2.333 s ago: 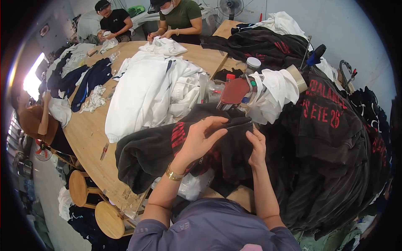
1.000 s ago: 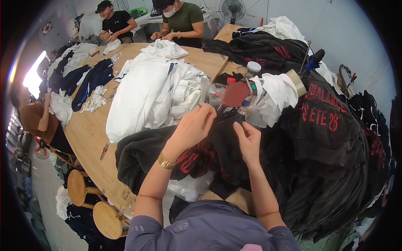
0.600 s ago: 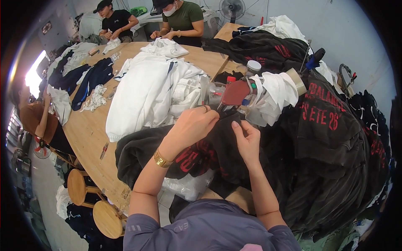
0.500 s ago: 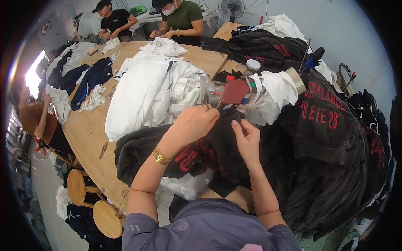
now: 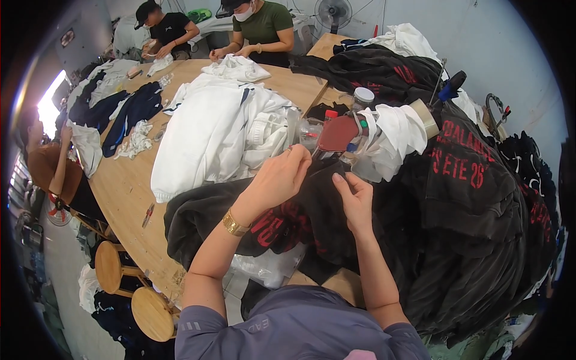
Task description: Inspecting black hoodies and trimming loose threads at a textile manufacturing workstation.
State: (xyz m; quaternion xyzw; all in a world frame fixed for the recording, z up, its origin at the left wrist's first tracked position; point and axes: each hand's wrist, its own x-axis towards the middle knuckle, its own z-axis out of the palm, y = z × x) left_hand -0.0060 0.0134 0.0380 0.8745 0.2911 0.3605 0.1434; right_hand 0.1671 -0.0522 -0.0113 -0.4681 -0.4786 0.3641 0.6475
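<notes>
A washed-black garment [image 5: 225, 201] with red lettering lies across the near table edge and my lap. My right hand [image 5: 355, 201] pinches its upper edge between thumb and fingers. To the left, my left hand [image 5: 277, 180], with a gold watch at the wrist, has its fingertips pressed together beside the same edge; what they hold, if anything, is too small to make out. Just beyond both hands, a dark red, rounded flat piece [image 5: 337, 135] stands above the cloth. White cloth strips [image 5: 393, 135] hang beside it, next to a roll of clear tape [image 5: 425, 118].
White garments [image 5: 204, 132] are heaped on the wooden table [image 5: 129, 198]. Dark garments [image 5: 474, 210] pile up at my right. A small red-handled tool [image 5: 147, 216] lies near the left edge. Two stools [image 5: 153, 312] stand at lower left. Several people work around the table.
My left hand has drawn slightly left and down, away from the dark red piece. The right hand keeps its place on the garment.
</notes>
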